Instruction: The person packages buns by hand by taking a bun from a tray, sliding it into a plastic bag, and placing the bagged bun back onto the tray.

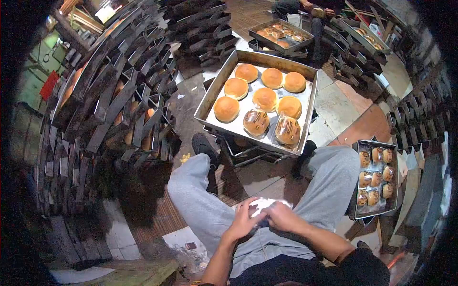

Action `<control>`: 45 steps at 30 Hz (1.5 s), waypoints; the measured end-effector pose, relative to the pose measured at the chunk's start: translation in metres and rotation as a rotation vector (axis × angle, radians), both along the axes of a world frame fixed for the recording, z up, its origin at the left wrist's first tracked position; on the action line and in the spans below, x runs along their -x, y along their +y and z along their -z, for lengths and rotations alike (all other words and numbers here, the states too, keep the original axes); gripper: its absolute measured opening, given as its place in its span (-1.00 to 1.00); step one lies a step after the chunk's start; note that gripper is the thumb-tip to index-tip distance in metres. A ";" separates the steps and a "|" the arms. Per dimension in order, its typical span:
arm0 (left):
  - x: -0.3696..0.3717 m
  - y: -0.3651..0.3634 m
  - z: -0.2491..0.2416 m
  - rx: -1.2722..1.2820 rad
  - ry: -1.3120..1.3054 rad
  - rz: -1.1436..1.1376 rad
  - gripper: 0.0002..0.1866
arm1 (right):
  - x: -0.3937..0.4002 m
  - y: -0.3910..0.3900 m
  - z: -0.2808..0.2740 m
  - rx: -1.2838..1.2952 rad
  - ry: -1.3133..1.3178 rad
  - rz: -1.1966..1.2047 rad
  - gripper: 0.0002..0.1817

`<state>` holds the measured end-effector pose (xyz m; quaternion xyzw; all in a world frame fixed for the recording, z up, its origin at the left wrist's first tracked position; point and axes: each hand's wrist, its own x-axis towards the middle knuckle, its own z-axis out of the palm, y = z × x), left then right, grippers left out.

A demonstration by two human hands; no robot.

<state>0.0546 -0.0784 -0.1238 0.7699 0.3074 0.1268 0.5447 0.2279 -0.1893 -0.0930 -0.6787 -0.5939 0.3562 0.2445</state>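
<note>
My left hand [245,219] and my right hand [282,217] meet over my lap. Shiny clear plastic bags [261,205] lie between them, and the fingers of both hands are closed on the plastic; the right hand is slightly blurred. Beyond my knees, a metal tray [307,107] lined with pale paper holds several round golden buns [265,99]. At its near side sit two buns in clear printed bags, a wrapped bun [256,122] and another wrapped bun [287,130]. Neither hand touches the tray.
To my right stands a tray of wrapped buns [376,178]. Tall stacks of dark trays [109,90] rise on the left. Further off are another bun tray [281,35] and a seated person [322,12]. A wooden bench [148,274] is at lower left.
</note>
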 end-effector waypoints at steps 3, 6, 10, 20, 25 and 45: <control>-0.021 0.032 -0.004 0.087 0.141 0.279 -0.73 | -0.036 0.021 -0.036 -0.416 -0.089 0.238 -0.76; -0.051 0.064 -0.055 -0.498 0.190 0.207 -0.86 | -0.059 0.030 -0.080 -0.157 0.064 0.225 -0.77; -0.074 0.092 -0.106 -0.731 -0.008 0.387 -0.60 | -0.050 0.038 -0.077 -0.340 0.102 0.077 -0.42; -0.060 0.072 -0.099 -0.196 -0.285 -0.474 -0.43 | 0.013 0.100 -0.043 -0.409 0.227 0.026 0.18; -0.050 0.134 -0.023 0.800 -0.518 -0.660 -0.44 | 0.032 0.120 -0.055 -0.271 0.220 0.102 -0.23; -0.032 0.177 -0.035 0.844 -0.709 -0.770 -0.54 | -0.375 0.240 0.022 -0.317 -0.145 1.355 -0.53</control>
